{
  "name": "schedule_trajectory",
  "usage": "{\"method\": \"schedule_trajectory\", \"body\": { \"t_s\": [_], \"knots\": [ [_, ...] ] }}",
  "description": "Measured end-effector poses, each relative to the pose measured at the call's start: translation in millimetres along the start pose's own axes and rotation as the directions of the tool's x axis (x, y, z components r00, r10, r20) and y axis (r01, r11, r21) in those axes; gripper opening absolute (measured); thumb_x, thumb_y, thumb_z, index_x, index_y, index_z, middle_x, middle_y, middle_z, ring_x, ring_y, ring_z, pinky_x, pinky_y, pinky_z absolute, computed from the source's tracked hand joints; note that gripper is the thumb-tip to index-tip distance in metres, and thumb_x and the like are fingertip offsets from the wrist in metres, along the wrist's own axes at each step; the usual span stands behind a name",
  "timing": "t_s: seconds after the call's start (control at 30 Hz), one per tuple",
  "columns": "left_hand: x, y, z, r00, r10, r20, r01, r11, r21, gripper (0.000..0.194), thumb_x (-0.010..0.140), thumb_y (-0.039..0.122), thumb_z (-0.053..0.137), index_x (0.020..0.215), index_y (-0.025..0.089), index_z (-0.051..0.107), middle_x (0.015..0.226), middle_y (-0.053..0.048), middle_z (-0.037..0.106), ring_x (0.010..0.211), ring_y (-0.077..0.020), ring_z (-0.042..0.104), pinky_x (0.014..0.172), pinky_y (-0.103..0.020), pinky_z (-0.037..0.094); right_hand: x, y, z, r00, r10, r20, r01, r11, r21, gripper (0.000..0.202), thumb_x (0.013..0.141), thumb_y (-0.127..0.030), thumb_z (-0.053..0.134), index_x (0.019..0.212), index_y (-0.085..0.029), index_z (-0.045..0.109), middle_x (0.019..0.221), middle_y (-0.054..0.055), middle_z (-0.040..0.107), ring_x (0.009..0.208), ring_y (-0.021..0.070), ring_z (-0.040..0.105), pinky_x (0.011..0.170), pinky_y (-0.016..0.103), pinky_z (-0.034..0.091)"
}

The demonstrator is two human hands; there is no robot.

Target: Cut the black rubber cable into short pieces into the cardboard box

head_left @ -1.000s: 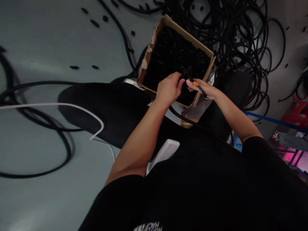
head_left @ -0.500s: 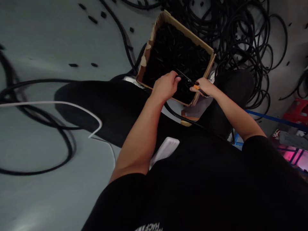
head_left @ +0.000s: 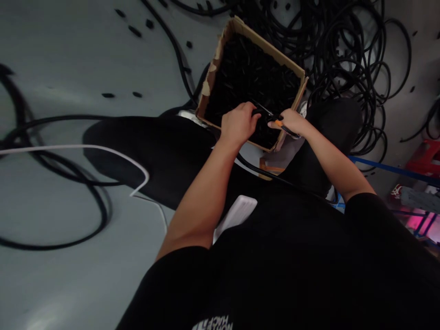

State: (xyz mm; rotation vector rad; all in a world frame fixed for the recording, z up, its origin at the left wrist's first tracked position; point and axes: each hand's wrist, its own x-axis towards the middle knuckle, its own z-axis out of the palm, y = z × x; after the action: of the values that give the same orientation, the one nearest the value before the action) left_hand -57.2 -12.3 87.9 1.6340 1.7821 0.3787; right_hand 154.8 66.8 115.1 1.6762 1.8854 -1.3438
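Note:
A cardboard box (head_left: 270, 44) full of short black pieces stands on the floor between my legs. Over its near part, my left hand (head_left: 240, 121) is closed on a black hose (head_left: 256, 168), which runs from under that hand down across my lap. My right hand (head_left: 288, 123) grips scissors (head_left: 279, 123) with orange and black handles. Their blades point up and left over the box, close to the fingertips of my left hand. The exact contact between blades and hose is too dark to make out.
Tangled black hose (head_left: 357, 68) lies behind and right of the box. More hose loops and a white cable (head_left: 113, 153) are at the left. Small black pieces dot the floor. A white object (head_left: 237, 215) rests at my lap; a red stool (head_left: 426, 158) stands right.
My left hand has shifted slightly to the right, and my right hand a little left, so they are closer together. A short dark stretch of hose now shows between them near the blades.

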Motion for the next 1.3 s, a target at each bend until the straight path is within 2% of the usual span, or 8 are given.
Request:
{"method": "schedule_trajectory", "body": {
  "t_s": [0.2,0.33,0.47,0.57,0.67,0.8,1.07,1.3],
  "knots": [
    [2,-7,-0.1,1.0,0.01,-0.024,-0.011,0.999,-0.041,0.034,0.111,0.034,0.067,0.142,0.025,0.077,0.137,-0.018,0.083,0.138,-0.0444,0.075,0.118,-0.054,0.061,3,2,0,0.999,-0.009,-0.041,0.005,0.996,-0.093,0.046,0.091,-0.051,0.098,0.08,-0.02,0.067,0.081,0.007,0.067,0.087,0.0243,0.068,0.079,0.035,0.046],
    [3,-11,5.5,0.999,0.025,-0.029,-0.026,0.999,-0.038,0.035,0.111,0.035,0.07,0.143,0.024,0.076,0.14,-0.016,0.082,0.139,-0.0416,0.076,0.122,-0.052,0.06,1,3,4,0.987,-0.095,-0.132,0.071,0.982,-0.177,0.03,0.098,-0.042,0.089,0.104,-0.017,0.075,0.107,0.014,0.08,0.107,0.0325,0.077,0.095,0.04,0.056],
    [6,-19,14.7,0.991,0.076,-0.107,-0.088,0.989,-0.115,0.034,0.114,0.048,0.073,0.138,0.024,0.077,0.134,-0.015,0.084,0.135,-0.0389,0.079,0.123,-0.05,0.061,-2,3,6,0.951,-0.203,-0.232,0.155,0.965,-0.21,0.035,0.101,-0.038,0.083,0.126,-0.016,0.073,0.129,0.019,0.08,0.125,0.0387,0.076,0.111,0.051,0.059],
    [7,-22,17.4,0.972,0.112,-0.204,-0.15,0.971,-0.184,0.04,0.116,0.06,0.071,0.133,0.024,0.077,0.13,-0.014,0.084,0.133,-0.0378,0.08,0.124,-0.052,0.062,-1,5,8,0.927,-0.26,-0.269,0.212,0.957,-0.196,0.036,0.102,-0.036,0.082,0.13,-0.016,0.07,0.133,0.019,0.078,0.131,0.0396,0.074,0.117,0.056,0.058],
    [7,-20,16.3,0.965,0.113,-0.236,-0.165,0.963,-0.214,0.045,0.117,0.066,0.069,0.131,0.024,0.077,0.13,-0.014,0.084,0.134,-0.0383,0.081,0.126,-0.054,0.062,4,10,10,0.913,-0.29,-0.286,0.247,0.953,-0.176,0.037,0.104,-0.037,0.081,0.133,-0.017,0.069,0.134,0.018,0.077,0.131,0.0391,0.073,0.12,0.059,0.058],
    [6,-20,16.8,0.96,0.121,-0.251,-0.178,0.96,-0.218,0.044,0.116,0.065,0.072,0.131,0.024,0.076,0.13,-0.015,0.083,0.135,-0.0382,0.081,0.127,-0.054,0.062,13,21,13,0.894,-0.326,-0.306,0.284,0.943,-0.175,0.047,0.105,-0.046,0.084,0.138,-0.017,0.066,0.139,0.019,0.075,0.136,0.0407,0.072,0.124,0.063,0.057],
    [9,-31,24.3,0.935,0.15,-0.323,-0.242,0.932,-0.268,0.041,0.115,0.064,0.076,0.127,0.024,0.074,0.126,-0.012,0.083,0.132,-0.0367,0.082,0.127,-0.054,0.062,20,33,19,0.845,-0.365,-0.391,0.321,0.931,-0.176,0.074,0.107,-0.082,0.078,0.142,-0.02,0.06,0.144,0.022,0.071,0.144,0.0455,0.071,0.127,0.07,0.057],
    [12,-33,25.6,0.928,0.135,-0.346,-0.241,0.928,-0.285,0.043,0.115,0.067,0.073,0.122,0.025,0.072,0.125,-0.012,0.083,0.129,-0.0362,0.082,0.127,-0.056,0.063,21,30,16,0.839,-0.38,-0.388,0.311,0.922,-0.231,0.078,0.109,-0.088,0.068,0.147,-0.021,0.059,0.154,0.023,0.066,0.153,0.0469,0.066,0.132,0.075,0.052]
  ]
}}
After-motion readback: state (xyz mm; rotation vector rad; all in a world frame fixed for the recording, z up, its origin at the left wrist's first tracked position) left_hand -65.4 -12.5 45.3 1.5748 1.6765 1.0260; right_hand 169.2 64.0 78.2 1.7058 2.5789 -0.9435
